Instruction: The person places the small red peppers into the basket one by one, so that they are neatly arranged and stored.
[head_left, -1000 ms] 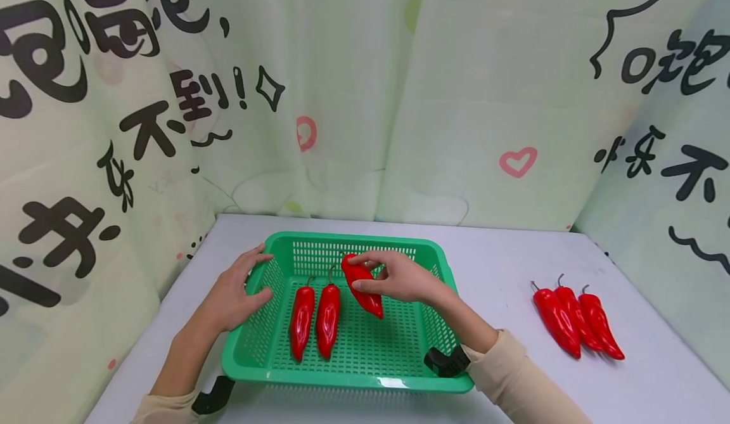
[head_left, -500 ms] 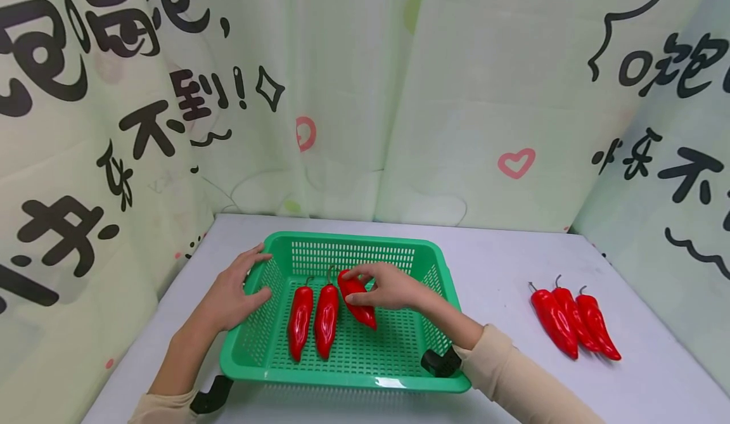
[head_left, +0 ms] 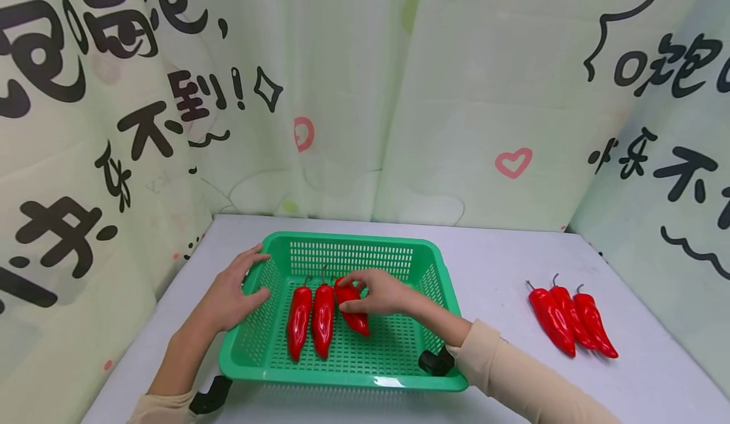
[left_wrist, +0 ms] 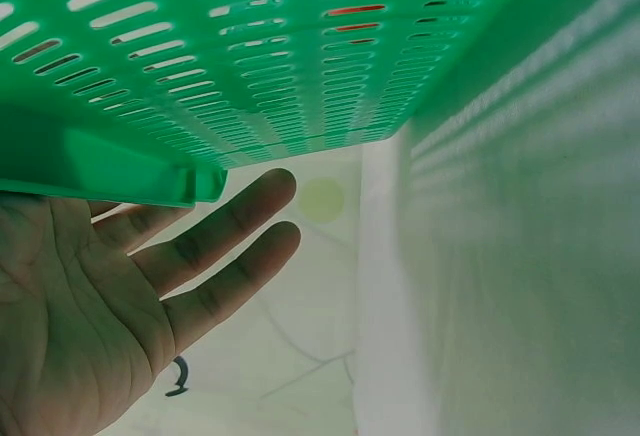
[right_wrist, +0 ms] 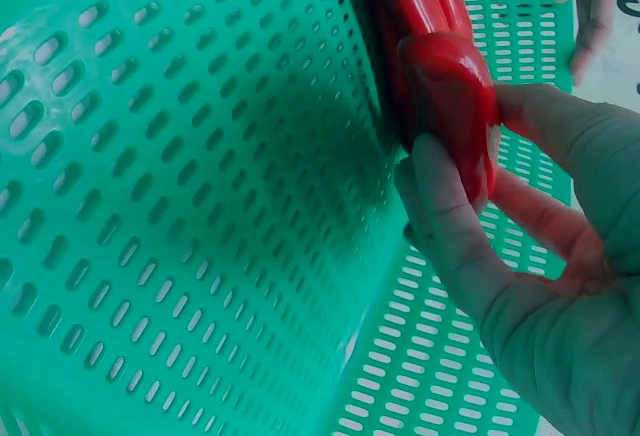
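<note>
A green plastic basket [head_left: 342, 379] with slotted walls stands on the table. Inside it, two glossy red chili peppers, the left one [head_left: 299, 324] and the middle one [head_left: 323, 321], lie side by side with stems toward the back. My right hand [head_left: 379, 294] pinches a third red chili pepper [head_left: 356, 324] between thumb and fingers, low in the basket just right of the middle one. The right wrist view shows this held pepper [right_wrist: 450, 96] close to the others. At the basket's left rim, my left hand [head_left: 234, 292] rests with fingers extended; its palm [left_wrist: 80, 326] shows beside the rim.
Three more red chili peppers [head_left: 570, 319] lie together on the white table [head_left: 485, 265] to the right of the basket. A printed curtain [head_left: 433, 126] encloses the table at the back and both sides.
My right hand has lowered the held chili pepper into the basket and moved it slightly left, beside the middle pepper. The left hand stays at the rim.
</note>
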Action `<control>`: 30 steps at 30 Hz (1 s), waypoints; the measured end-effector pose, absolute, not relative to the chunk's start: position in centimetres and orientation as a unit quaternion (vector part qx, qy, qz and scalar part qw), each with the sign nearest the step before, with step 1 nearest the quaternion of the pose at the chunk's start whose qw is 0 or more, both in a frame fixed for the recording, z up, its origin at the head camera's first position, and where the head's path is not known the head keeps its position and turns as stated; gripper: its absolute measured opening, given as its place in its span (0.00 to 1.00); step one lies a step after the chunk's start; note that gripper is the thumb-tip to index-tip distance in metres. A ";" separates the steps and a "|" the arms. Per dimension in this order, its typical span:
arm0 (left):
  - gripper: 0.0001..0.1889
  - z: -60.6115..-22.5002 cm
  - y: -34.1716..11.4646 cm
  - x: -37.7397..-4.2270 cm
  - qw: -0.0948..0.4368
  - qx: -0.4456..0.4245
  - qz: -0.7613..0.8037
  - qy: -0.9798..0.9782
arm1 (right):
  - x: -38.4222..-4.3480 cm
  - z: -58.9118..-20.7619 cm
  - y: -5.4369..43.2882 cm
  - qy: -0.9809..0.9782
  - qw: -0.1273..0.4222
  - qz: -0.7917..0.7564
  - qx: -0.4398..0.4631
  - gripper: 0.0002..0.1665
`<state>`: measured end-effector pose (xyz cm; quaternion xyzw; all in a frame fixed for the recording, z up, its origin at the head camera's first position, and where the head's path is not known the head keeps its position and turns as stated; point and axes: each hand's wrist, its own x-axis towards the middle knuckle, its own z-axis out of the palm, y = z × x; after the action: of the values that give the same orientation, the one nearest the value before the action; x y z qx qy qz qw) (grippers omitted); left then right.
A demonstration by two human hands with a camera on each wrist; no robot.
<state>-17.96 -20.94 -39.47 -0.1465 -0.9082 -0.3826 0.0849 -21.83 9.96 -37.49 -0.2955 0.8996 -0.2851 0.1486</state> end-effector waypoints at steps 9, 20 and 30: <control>0.29 -39.4 -20.9 -17.9 0.087 -0.148 -0.381 -0.908 | -21.5 -37.4 9.7 0.890 0.213 -0.295 -0.275 0.26; 0.29 -39.4 -20.9 -17.9 0.087 -0.148 -0.381 -0.908 | -21.3 -37.3 9.7 0.882 0.240 -0.309 -0.265 0.25; 0.29 -39.6 -20.9 -17.9 0.092 -0.148 -0.381 -0.908 | -21.5 -36.3 10.1 0.892 0.197 -0.292 -0.283 0.25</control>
<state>-17.89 -20.92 -39.56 -0.1483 -0.9079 -0.3811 0.0917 -21.52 10.14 -36.28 -0.2826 0.8921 -0.2922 0.1973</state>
